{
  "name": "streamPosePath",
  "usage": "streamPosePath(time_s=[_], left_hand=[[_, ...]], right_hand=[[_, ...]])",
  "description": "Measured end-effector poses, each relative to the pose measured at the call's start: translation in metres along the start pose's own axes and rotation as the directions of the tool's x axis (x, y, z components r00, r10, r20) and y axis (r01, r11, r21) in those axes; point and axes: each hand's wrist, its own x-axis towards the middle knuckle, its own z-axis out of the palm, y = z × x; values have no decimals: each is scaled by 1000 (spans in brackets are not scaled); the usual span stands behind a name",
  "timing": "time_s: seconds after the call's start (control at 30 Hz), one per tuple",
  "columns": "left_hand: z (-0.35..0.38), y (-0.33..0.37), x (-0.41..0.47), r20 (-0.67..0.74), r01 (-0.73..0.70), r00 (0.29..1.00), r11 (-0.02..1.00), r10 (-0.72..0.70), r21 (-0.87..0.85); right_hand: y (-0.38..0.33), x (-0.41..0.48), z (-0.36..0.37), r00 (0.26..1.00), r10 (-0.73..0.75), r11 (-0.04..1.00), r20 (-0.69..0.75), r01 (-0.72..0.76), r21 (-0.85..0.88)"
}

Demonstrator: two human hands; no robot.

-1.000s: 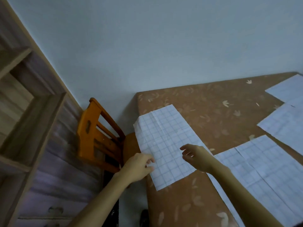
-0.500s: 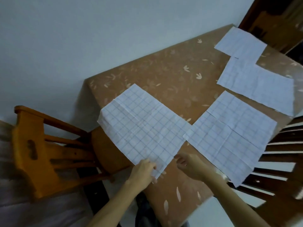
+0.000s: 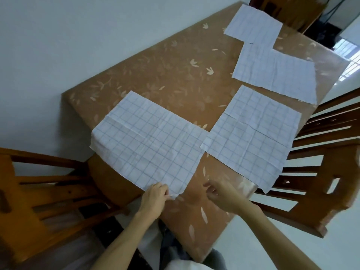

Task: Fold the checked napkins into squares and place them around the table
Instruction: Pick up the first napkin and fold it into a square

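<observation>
Nearest the viewer, the left hand (image 3: 155,195) pinches the near corner of the nearest napkin (image 3: 150,141), fingers curled over the cloth edge. The right hand (image 3: 222,195) hovers just beside that corner, fingers loosely bent and holding nothing; its tips are blurred, so contact with the table (image 3: 165,71) cannot be settled. The held napkin lies unfolded and flat, running away from both hands and to the left. Its creases show, and its left border overhangs the table edge toward the left chair (image 3: 39,191). The left hand is therefore already on the cloth, while the right is nearer its free right-hand edge. Any fold would probably carry the near corner away from the body. Beyond and to the right, a second napkin (image 3: 251,139) lies flat, its corner almost meeting the first and its right side hanging over the table edge above the right chair (image 3: 321,172). Farther off, a third napkin (image 3: 274,75) and a fourth napkin (image 3: 253,24) overlap slightly. None appears folded to a square. The pinching fingertips are hidden behind the hand itself.
</observation>
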Motion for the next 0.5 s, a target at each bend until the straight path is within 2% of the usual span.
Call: streamPosePath(time_s=[0.13, 0.23, 0.3, 0.5], left_hand=[[-11, 17, -4, -23, -29, 999, 983, 25, -183], [-25, 48, -9, -42, -30, 999, 909, 14, -416], [-35, 71, -14, -75, -53, 997, 841, 15, -539], [-63, 137, -40, -157, -202, 979, 721, 130, -663]], right_hand=[[-2, -8, 0, 1000, -15, 1000, -15, 15, 25], [-5, -14, -3, 998, -22, 999, -53, 24, 35], [-8, -20, -7, 995, -15, 994, -94, 25, 104], [-10, -40, -26, 976, -117, 904, -182, 180, 388]])
